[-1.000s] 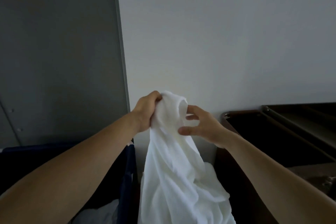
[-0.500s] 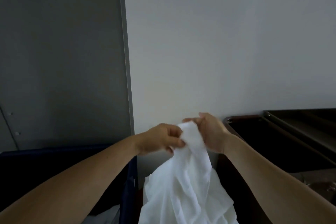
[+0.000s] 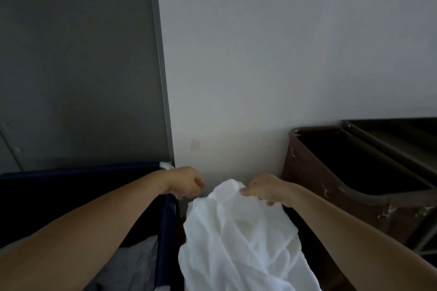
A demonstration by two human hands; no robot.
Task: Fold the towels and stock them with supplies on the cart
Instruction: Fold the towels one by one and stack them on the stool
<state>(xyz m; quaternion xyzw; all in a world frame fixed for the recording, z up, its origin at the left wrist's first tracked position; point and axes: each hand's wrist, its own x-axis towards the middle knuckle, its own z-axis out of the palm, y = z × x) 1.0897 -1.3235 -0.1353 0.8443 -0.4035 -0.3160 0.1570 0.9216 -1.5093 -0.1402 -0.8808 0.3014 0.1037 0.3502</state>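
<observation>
Head view: right hand (image 3: 267, 189) clamped on the top edge of the white towel (image 3: 238, 238), thumb and fingers pinching a bunched fold. Rest of the towel hangs below those fingers and runs out the frame bottom. Left hand (image 3: 184, 183) curled like a fist just left of the towel's upper-left edge; can't tell if its fingers have a corner or nothing. Towel peak sits between the hands, nearer the right fingers. Dark blue bin (image 3: 82, 170) under and left of the left fingers, pale cloth (image 3: 134, 260) inside. Brown cart (image 3: 314, 172) right of the right fingers, apart from them.
</observation>
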